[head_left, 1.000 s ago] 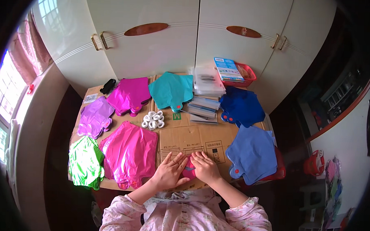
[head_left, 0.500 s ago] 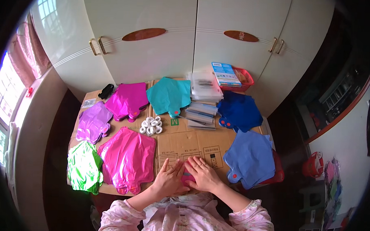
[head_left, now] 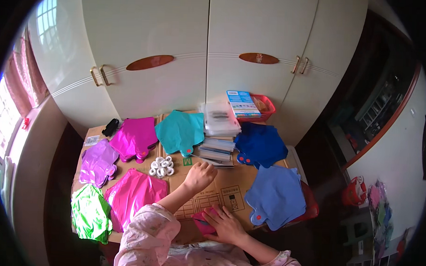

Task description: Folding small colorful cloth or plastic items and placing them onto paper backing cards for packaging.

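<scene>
My left hand (head_left: pixel 201 176) reaches forward over the cardboard, fingers bent and pinched at the near edge of a stack of flat grey-white packets (head_left: pixel 217 149). Whatever lies between its fingertips is too small to make out. Close to my body, my right hand (head_left: pixel 226 226) lies flat with spread fingers on a small folded pink foil piece (head_left: pixel 199 225), pressing it to the cardboard. Part of that piece is hidden under the palm. Left of my left hand sits a cluster of small white rolls (head_left: pixel 161 167).
Flat foil pieces like uninflated balloons ring the cardboard-covered table: teal (head_left: pixel 179 132), magenta (head_left: pixel 134 137), lilac (head_left: pixel 98 163), green (head_left: pixel 90 212), pink (head_left: pixel 136 193), dark blue (head_left: pixel 262 144), light blue (head_left: pixel 276 196). Clear bags (head_left: pixel 219 118) and a red basket (head_left: pixel 268 107) stand behind; white cabinets (head_left: pixel 146 27) close the far side.
My left hand has left the pink foil piece and moved forward to the packets. My right hand stays on the foil. The whole view has shifted, with the table lower in it.
</scene>
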